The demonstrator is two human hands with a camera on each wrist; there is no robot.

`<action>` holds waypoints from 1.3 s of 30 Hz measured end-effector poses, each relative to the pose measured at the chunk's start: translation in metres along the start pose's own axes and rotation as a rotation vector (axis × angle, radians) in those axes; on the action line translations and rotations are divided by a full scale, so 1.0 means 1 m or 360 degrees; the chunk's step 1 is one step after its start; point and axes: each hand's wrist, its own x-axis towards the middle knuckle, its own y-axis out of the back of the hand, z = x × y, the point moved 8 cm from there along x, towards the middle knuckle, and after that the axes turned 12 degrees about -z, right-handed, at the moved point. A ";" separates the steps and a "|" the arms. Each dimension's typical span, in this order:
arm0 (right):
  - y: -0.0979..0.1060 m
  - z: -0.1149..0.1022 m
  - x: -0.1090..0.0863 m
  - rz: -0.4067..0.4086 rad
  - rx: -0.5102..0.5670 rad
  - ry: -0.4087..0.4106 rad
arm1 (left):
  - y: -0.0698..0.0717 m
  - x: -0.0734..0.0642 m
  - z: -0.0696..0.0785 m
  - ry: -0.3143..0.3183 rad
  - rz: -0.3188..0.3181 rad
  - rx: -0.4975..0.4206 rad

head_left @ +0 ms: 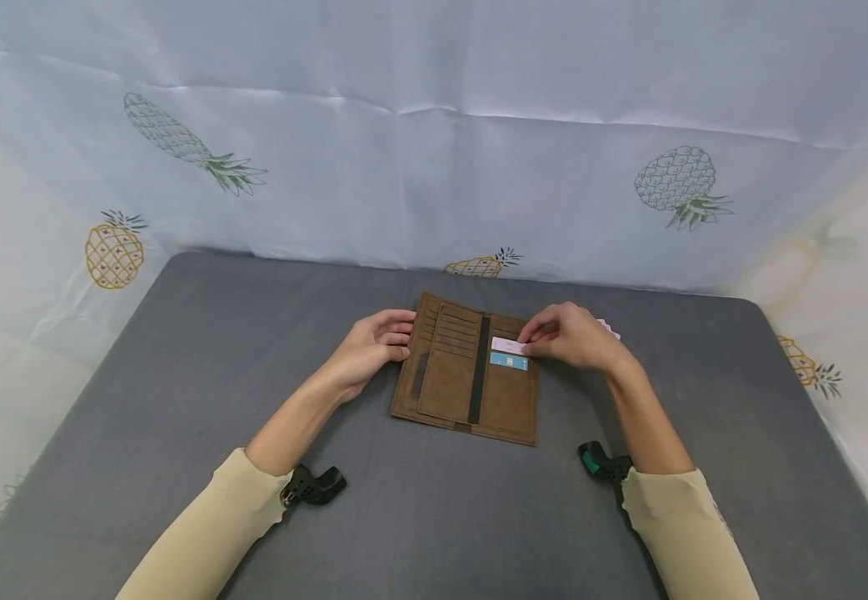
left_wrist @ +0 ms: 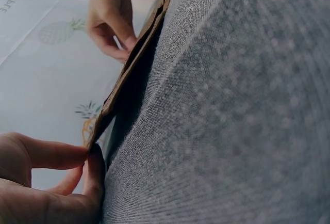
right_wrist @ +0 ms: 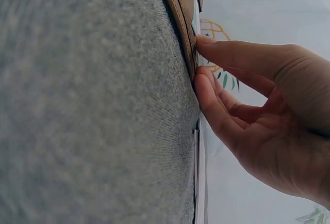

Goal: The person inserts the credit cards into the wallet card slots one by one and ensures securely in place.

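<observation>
A brown long wallet (head_left: 445, 379) lies unfolded in the middle of the grey table, its card slots facing up. My left hand (head_left: 370, 346) pinches its left edge between thumb and fingers, and the left wrist view shows that edge (left_wrist: 105, 111) lifted off the cloth. On the right half, a pink card (head_left: 507, 345) sits above a blue card (head_left: 509, 361), both partly in slots. My right hand (head_left: 572, 336) pinches the pink card's right end with thumb and fingertips. Those fingers (right_wrist: 211, 92) hide part of the card and wallet.
Behind my right hand, more pink cards (head_left: 610, 328) lie on the grey table (head_left: 434, 508). Black wrist-worn devices (head_left: 316, 485) sit at both cuffs. A white curtain (head_left: 344, 183) with pineapple prints hangs behind the table.
</observation>
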 end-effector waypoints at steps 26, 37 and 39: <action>0.050 0.036 -0.041 0.0244 0.0195 -0.0131 | 0.000 -0.001 0.000 0.0047 0.0019 0.0045; 0.049 0.055 -0.039 0.0170 -0.0076 -0.0360 | -0.002 -0.002 0.003 0.0028 -0.0004 0.0074; 0.047 0.055 -0.037 0.0149 -0.0108 -0.0373 | -0.002 -0.002 0.004 0.0027 -0.0006 0.0088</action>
